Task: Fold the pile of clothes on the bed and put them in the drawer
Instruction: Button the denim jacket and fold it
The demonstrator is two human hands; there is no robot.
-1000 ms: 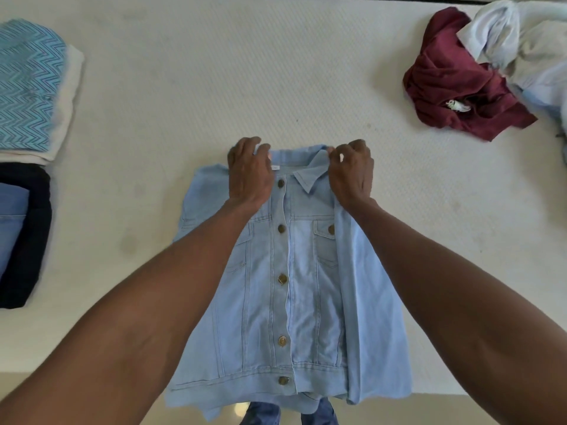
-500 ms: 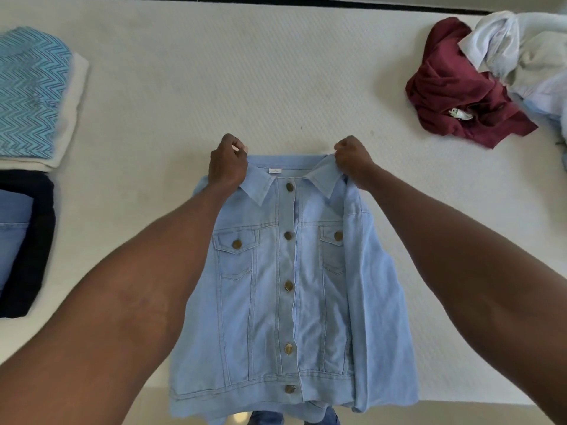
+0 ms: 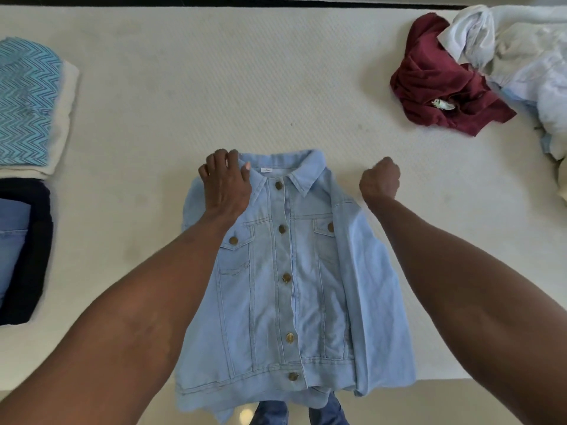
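Denim jacket (image 3: 288, 286) flat on bed (image 3: 245, 87), collar far, hem overhanging near edge, partly cut off. Left hand (image 3: 227, 185) presses shoulder, fingers relaxed; right hand (image 3: 380, 182) clenched, empty.

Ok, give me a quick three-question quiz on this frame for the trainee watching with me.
1. True or false: the right hand is gripping the denim jacket.
2. Which garment lies nearest the unfolded pile at the far right?
A. maroon garment
B. chevron-patterned folded cloth
C. folded jeans
3. Fill in: the left hand rests on the jacket beside its ____.

Key
1. False: its fingers are curled, and it is off the jacket, over the bed.
2. A
3. collar
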